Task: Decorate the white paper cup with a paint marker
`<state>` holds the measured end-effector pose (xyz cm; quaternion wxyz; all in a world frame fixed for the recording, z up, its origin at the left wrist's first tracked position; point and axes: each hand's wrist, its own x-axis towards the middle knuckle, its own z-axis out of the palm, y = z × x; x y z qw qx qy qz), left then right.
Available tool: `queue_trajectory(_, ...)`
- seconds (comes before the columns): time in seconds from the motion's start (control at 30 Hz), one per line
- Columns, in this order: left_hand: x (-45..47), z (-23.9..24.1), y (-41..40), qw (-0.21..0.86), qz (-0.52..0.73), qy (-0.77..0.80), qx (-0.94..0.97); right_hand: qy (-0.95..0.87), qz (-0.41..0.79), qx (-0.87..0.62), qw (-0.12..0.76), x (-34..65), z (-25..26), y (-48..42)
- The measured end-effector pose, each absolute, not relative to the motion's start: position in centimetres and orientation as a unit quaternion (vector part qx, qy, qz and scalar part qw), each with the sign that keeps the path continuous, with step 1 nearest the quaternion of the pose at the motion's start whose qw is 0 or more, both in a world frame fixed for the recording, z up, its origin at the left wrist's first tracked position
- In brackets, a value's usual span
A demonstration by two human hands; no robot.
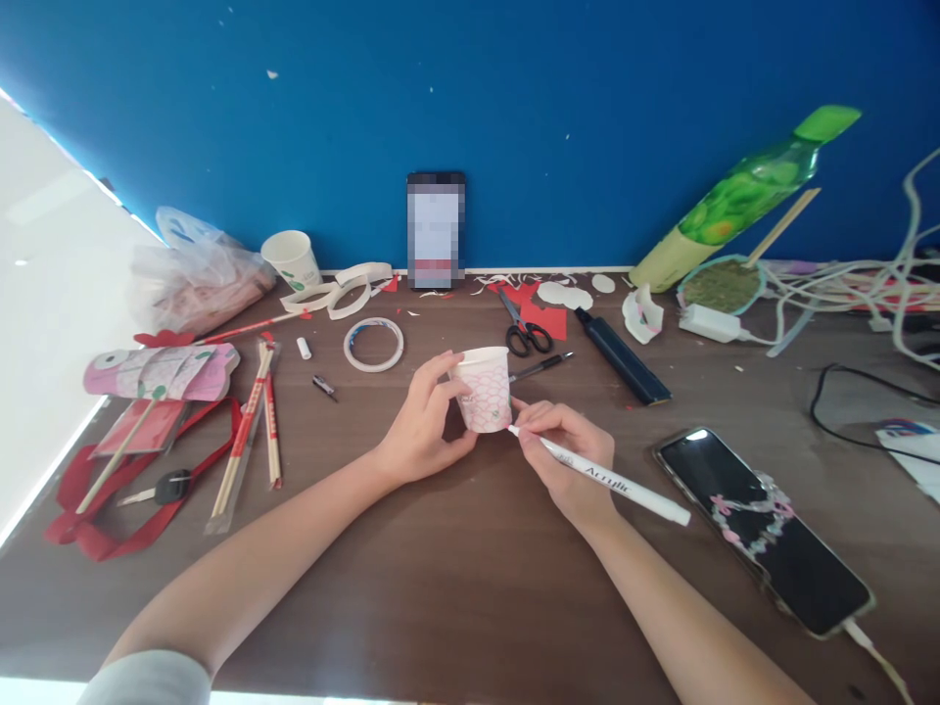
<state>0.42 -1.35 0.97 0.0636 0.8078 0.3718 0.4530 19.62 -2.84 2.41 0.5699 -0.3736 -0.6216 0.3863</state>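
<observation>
My left hand (431, 411) grips a white paper cup (485, 392) from its left side, tilting it slightly above the brown table. Pink scale-like outlines and a small green print cover the cup's wall. In my right hand (569, 450) is a white acrylic marker (609, 478), held like a pen. Its tip meets the cup's lower right edge, or comes very close to it. Just behind the cup lie a black pen (541, 367) and black-handled scissors (525, 328). A small white cap (304, 348) rests to the left.
A tape roll (374, 345) and another paper cup (292, 262) lie back left. Wrapped chopsticks (244, 431) and a key (158, 488) are at left. A smartphone (764, 529) lies right; another phone (436, 232) leans on the blue wall. A green bottle (741, 201) leans back right.
</observation>
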Motion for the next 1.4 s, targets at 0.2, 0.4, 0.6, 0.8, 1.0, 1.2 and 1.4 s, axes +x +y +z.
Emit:
queue_trajectory(0.2, 0.45, 1.05, -1.34, 0.068, 0.456, 0.370, 0.807, -0.619, 0.381, -0.389, 0.566, 19.41, 2.64, -2.80)
queue_trajectory(0.4, 0.49, 1.01, -1.34, 0.064, 0.456, 0.368, 0.808, -0.593, 0.394, -0.389, 0.585, 19.40, 2.64, -2.75)
queue_trajectory(0.6, 0.49, 1.09, -1.31, 0.062, 0.453, 0.374, 0.807, -0.590, 0.395, -0.402, 0.579, 19.35, 2.88, -2.77)
queue_trajectory(0.8, 0.48, 1.15, -1.34, 0.055, 0.452, 0.370, 0.810, -0.583, 0.401, -0.398, 0.584, 19.44, 2.98, -2.61)
queue_trajectory(1.0, 0.48, 1.04, -1.36, 0.058, 0.454, 0.365, 0.811, -0.602, 0.391, -0.387, 0.579, 19.35, 3.05, -2.90)
queue_trajectory(1.2, 0.49, 0.96, -1.35, 0.056, 0.454, 0.363, 0.812, -0.622, 0.360, -0.384, 0.579, 19.20, 2.58, -3.00)
queue_trajectory(1.4, 0.40, 0.89, -1.35, 0.052, 0.452, 0.362, 0.814, -0.622, 0.358, -0.397, 0.572, 19.32, 2.19, -2.93)
